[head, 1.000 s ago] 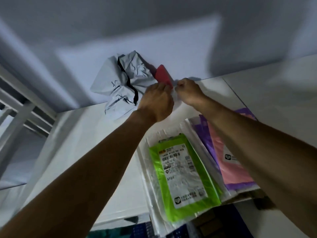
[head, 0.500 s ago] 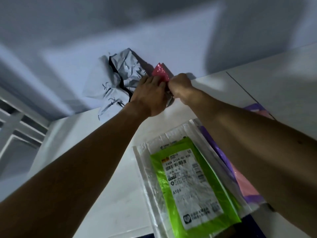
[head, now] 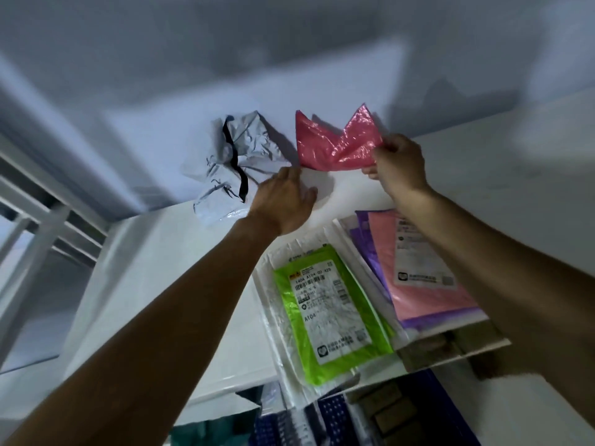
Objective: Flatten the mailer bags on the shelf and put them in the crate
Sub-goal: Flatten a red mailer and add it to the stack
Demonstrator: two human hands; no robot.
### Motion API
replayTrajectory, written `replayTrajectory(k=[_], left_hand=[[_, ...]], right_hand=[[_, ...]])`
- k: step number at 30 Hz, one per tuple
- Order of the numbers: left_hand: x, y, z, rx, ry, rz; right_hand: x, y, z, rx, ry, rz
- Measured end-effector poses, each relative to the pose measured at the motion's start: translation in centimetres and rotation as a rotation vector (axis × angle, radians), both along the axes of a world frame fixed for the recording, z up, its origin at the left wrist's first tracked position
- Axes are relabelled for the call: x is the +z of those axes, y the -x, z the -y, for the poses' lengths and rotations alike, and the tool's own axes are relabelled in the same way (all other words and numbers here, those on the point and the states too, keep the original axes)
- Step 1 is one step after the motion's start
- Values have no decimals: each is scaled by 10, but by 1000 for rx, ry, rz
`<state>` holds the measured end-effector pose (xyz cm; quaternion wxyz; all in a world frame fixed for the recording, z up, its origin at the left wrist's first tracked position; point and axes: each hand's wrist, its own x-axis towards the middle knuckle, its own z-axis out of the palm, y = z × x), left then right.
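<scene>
Shelf (head: 154, 284) rear: red mailer bag (head: 335, 146) in right grip (head: 399, 165)

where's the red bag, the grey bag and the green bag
red bag (head: 335, 146): head view, middle of its crinkled sheet
grey bag (head: 219, 175): head view, crumpled part left of the black strip
green bag (head: 331, 310): head view, white label at its middle

A crumpled grey mailer (head: 236, 159) bore a black strip; beside it were a red bag (head: 335, 146), a lime-green bag (head: 325, 317) with a white label, and a pink bag (head: 425, 284) over purple.
</scene>
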<state>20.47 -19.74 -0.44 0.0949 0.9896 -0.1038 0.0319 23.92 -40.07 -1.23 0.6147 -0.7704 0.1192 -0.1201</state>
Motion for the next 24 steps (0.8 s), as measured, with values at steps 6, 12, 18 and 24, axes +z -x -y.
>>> replayTrajectory(k=[6, 12, 18, 24], left_hand=[[22, 47, 4, 163, 644, -77], [40, 107, -26, 251, 763, -9], [60, 143, -65, 428, 938, -71], [72, 184, -72, 482, 1103, 72]], right_hand=[[25, 78, 19, 162, -112, -38], [37, 142, 19, 415, -122, -142], [57, 178, 1, 570, -178, -189], [69, 199, -28, 616, -67, -217]])
